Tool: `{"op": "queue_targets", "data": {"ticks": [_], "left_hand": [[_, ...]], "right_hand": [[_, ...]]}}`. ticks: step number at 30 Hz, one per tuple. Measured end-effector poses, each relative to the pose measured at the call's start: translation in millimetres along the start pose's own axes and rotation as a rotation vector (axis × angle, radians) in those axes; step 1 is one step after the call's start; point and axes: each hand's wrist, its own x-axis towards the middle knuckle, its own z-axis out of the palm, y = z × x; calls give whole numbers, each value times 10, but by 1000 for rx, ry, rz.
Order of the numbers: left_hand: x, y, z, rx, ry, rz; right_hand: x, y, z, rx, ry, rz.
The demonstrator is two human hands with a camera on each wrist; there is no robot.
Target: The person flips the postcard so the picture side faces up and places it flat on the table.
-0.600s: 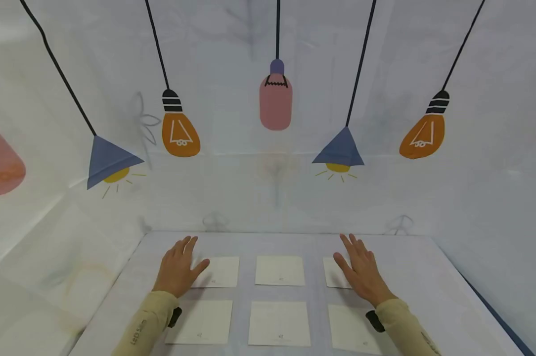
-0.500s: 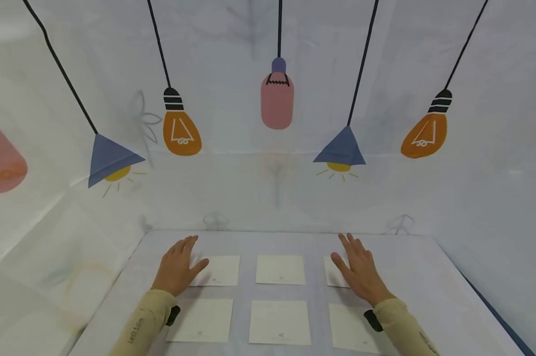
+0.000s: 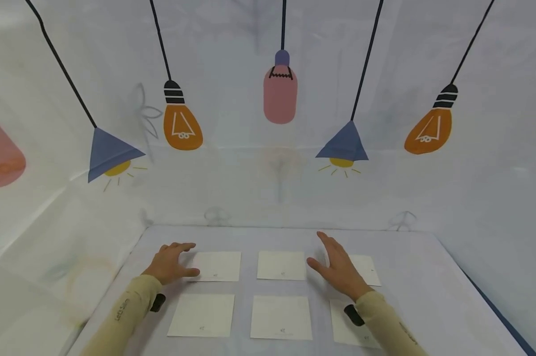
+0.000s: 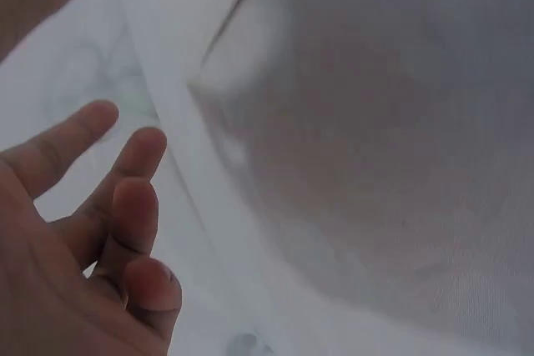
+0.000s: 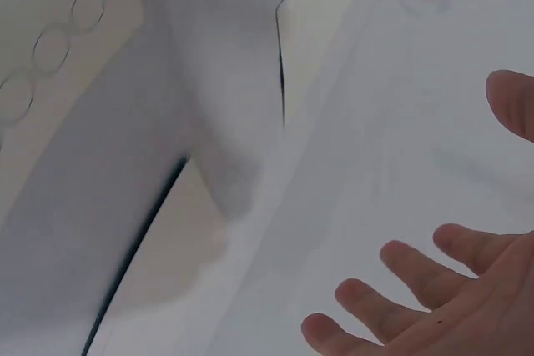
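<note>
Several off-white cards lie in two rows on a white tabletop. My left hand [image 3: 170,263] hovers at the left edge of the upper-left card [image 3: 218,267], thumb and fingers apart and holding nothing. Whether the thumb touches the card cannot be told. My right hand [image 3: 339,269], fingers extended and spread from the thumb, is over the left part of the upper-right card [image 3: 367,269], beside the upper-middle card [image 3: 281,265]. Its palm shows nothing held in the right wrist view. The right forearm partly covers the lower-right card [image 3: 345,326].
The lower-left card [image 3: 202,315] and lower-middle card [image 3: 281,318] lie nearer me. In the right wrist view, one card [image 5: 50,81] bears linked drawn circles. White sheeting [image 3: 241,188] printed with lamps rises behind the table [image 3: 428,277] and along its sides.
My left hand has moved slightly left and its fingers have turned towards the right. My right hand has shifted left, uncovering more of the upper-right card. The cards have stayed in place.
</note>
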Motion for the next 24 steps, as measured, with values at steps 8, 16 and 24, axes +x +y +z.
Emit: {"op": "queue_targets", "data": {"ticks": [8,16,24], "left_hand": [[44,-85,1,7,-131,-64],[65,-114,68,29,-151,-76],[122,-142,23,75,-157,-60]], "right_hand": [[145,-299,174,35,-81,-2],[326,-580,341,13,-97,-66],[498,-701,576,25,-148,-91]]}}
